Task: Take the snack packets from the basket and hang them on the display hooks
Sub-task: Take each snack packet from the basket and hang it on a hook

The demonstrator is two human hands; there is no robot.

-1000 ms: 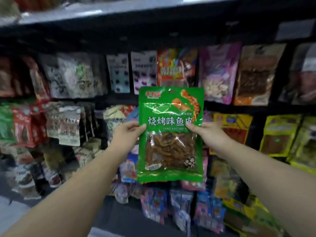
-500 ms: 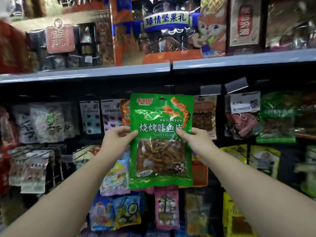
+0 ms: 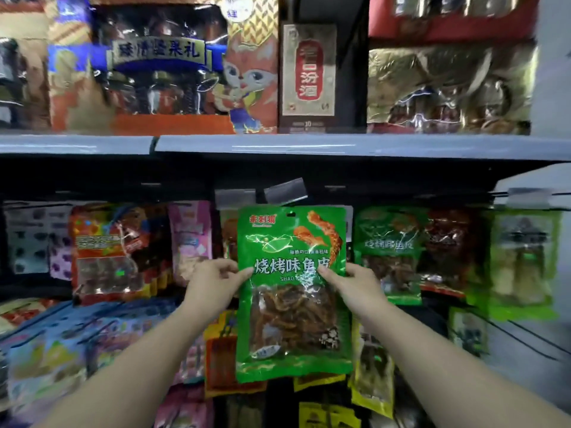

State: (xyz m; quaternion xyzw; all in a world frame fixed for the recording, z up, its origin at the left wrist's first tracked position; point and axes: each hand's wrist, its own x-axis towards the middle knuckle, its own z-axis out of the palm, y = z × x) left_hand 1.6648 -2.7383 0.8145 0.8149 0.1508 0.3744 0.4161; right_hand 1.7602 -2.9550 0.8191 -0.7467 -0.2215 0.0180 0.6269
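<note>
- Shop display wall, grey shelf (image 3: pixel 340 146) overhead, hanging packs below.
- Green snack packet (image 3: pixel 293 291) upright, top edge just under the shelf, hang hole (image 3: pixel 290 215) at top centre.
- Left hand (image 3: pixel 213 285) pinching left edge; right hand (image 3: pixel 358 287) pinching right edge.
- Matching green pack (image 3: pixel 387 254) hanging just to the right.
- Hook tip not discernible; risk: hole missing the hook, packet dropping on release.

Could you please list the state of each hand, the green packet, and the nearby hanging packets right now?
Left hand: gripping the green packet's left edge.
Right hand: gripping its right edge.
Green fish-skin snack packet: upright, sealed, held in front of the display, hang hole free at the top; not visibly on a hook.
Matching green packet: hanging to the right.
Pink packet: hanging to the left.
</note>
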